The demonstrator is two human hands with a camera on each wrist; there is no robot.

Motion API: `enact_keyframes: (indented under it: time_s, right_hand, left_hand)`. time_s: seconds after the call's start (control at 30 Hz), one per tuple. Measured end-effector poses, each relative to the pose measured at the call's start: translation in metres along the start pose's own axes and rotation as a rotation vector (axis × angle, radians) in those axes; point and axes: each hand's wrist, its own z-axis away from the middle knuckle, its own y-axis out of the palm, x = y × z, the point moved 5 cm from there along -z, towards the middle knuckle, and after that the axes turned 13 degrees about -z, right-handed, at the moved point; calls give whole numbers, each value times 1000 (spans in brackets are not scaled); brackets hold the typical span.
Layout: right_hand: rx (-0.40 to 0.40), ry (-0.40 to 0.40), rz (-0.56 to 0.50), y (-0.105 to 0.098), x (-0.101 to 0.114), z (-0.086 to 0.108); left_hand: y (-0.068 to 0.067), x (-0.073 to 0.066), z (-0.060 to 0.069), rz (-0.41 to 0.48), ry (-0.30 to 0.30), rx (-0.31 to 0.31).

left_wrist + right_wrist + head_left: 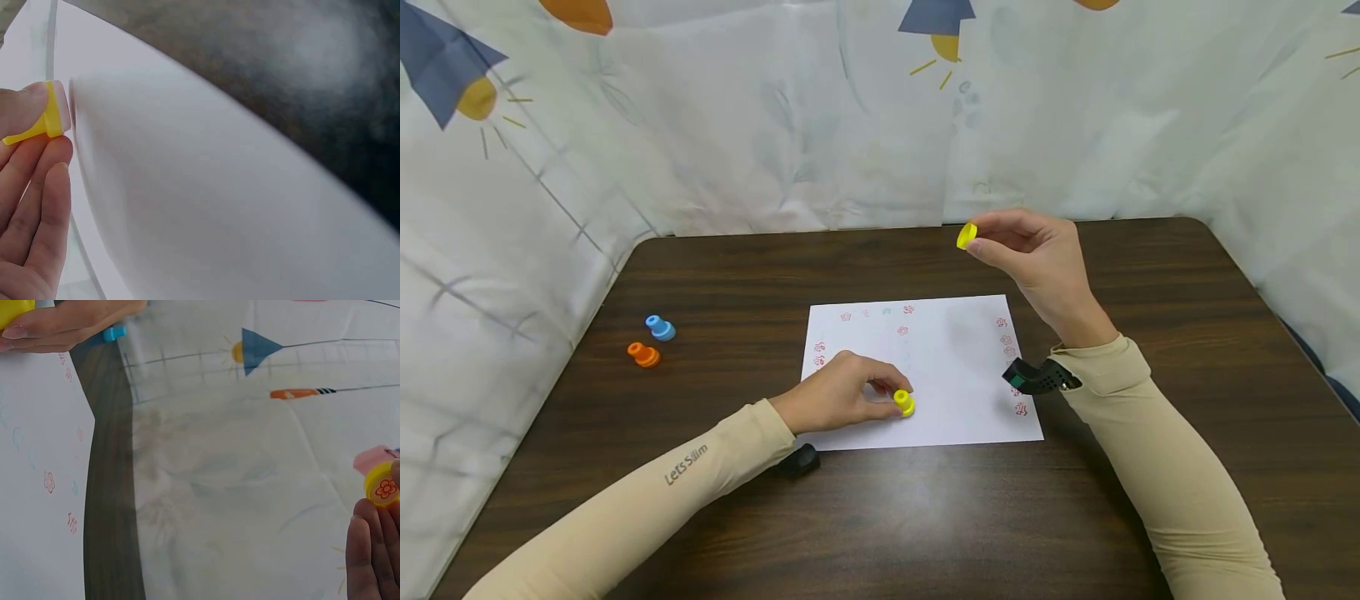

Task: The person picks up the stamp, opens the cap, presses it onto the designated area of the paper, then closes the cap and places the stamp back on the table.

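My left hand pinches a small yellow toy stamp by its handle over a white sheet of paper. In the left wrist view, the pale pink face of that stamp points at the paper, very near it; whether they touch I cannot tell. Raised above the table's far side, my right hand holds a round yellow cap between thumb and fingers. A red flower shows on the cap's disc in the right wrist view. Small red and faint green prints line the paper's left, top and right edges.
On the left of the dark wooden table stand a blue stamp and an orange stamp. A pale printed curtain hangs behind the table and along its sides.
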Motion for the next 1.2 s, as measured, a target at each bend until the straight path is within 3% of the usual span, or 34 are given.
enact_keyframes:
  time_s: [0.9, 1.2]
  right_hand:
    - [17, 7, 9, 4, -2, -1]
    - [17, 2, 21, 5, -2, -1]
  left_hand:
    - [2, -3, 0, -11, -20, 14]
    - [0, -8, 1, -52, 18, 34]
